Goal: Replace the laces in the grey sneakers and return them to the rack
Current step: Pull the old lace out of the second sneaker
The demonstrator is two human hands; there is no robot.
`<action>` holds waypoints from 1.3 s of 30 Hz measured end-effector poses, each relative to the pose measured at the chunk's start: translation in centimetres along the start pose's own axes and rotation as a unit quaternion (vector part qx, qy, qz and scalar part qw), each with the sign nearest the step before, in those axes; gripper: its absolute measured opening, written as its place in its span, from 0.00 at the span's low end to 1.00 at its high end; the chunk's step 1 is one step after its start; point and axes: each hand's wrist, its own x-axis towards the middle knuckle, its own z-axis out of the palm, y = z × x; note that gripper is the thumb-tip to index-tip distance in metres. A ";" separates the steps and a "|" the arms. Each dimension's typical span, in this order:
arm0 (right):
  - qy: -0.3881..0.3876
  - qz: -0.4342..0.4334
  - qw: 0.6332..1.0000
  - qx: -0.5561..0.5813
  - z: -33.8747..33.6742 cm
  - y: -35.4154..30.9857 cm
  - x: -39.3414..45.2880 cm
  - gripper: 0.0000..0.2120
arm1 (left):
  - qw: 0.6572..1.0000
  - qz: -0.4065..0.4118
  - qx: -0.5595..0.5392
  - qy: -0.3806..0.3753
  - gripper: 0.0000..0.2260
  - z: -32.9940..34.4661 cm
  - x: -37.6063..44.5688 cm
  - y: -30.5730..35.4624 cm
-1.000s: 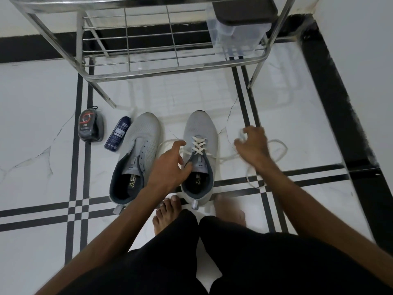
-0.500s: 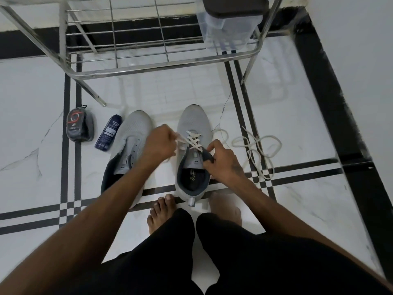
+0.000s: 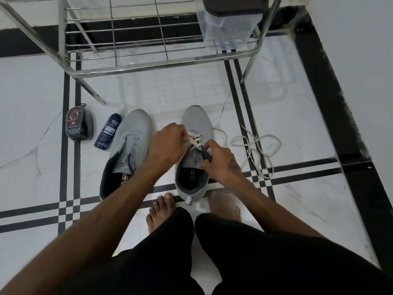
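Two grey sneakers stand on the white floor, toes pointing away from me. The left sneaker (image 3: 131,143) has bare eyelets and no lace. The right sneaker (image 3: 196,124) carries a white lace (image 3: 194,140) crossed through its front eyelets. My left hand (image 3: 168,143) pinches the lace at the shoe's left side. My right hand (image 3: 221,162) grips the dark collar edge on the shoe's right side. The loose end of the lace (image 3: 258,147) trails in loops over the floor to the right.
A steel wire shoe rack (image 3: 161,62) stands just beyond the sneakers, with a clear plastic box (image 3: 229,24) on its right end. A dark round pouch (image 3: 78,124) and a blue tube (image 3: 107,132) lie left of the sneakers. My bare feet (image 3: 161,211) are behind the shoes.
My right hand let go of the loose lace on the floor and came back to the right sneaker's collar. My left hand moved from the tongue up to the crossed lace.
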 end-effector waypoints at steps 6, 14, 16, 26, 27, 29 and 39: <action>-0.018 -0.016 1.000 -0.011 -0.3 0.3 0.7 0.18 | 0.986 -0.098 -0.046 0.128 0.09 -2.2 -1.5 -4.3; -0.025 -0.013 1.000 -0.010 -0.5 0.3 0.5 0.18 | 0.980 0.077 0.175 -0.050 0.05 -0.2 -0.8 2.5; -0.018 -0.005 1.000 0.002 -0.4 0.8 0.4 0.16 | 0.999 -0.017 0.019 -0.021 0.04 -1.7 -0.8 0.7; -0.015 -0.015 1.000 -0.007 -0.3 0.6 0.3 0.18 | 0.978 0.101 0.170 -0.065 0.19 -1.2 -1.0 1.3; -0.018 -0.016 1.000 -0.007 -0.4 0.5 0.3 0.18 | 0.972 0.117 0.189 -0.079 0.15 -0.3 -1.0 2.7; -0.025 -0.016 1.000 0.001 -0.5 0.5 0.2 0.19 | 0.958 0.115 0.247 -0.087 0.09 0.6 -0.8 3.7; -0.033 -0.020 0.999 -0.008 -0.9 0.4 0.1 0.16 | 0.988 -0.146 -0.047 0.002 0.05 -3.3 -1.1 -4.2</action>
